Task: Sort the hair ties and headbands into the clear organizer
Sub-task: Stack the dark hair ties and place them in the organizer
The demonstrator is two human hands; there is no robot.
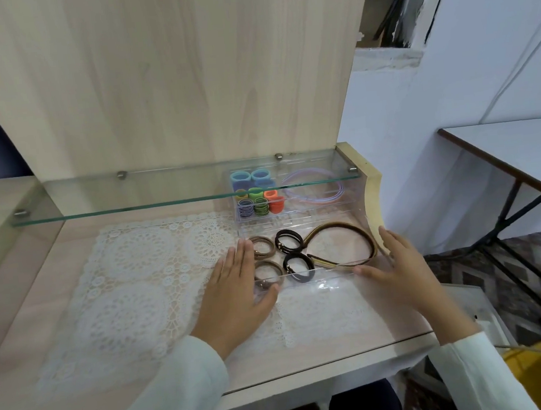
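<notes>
A wooden desk (26, 327) carries a white lace mat (131, 284) and clear organizer (322, 280).

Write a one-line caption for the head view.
Left hand and right hand flank the clear tray holding brown ties, black ties and a headband; coloured ties sit behind.

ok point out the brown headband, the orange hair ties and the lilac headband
brown headband (334, 225), head view, top of its arc
orange hair ties (276, 204), head view, front of the stack
lilac headband (307, 170), head view, top of its arc
</notes>
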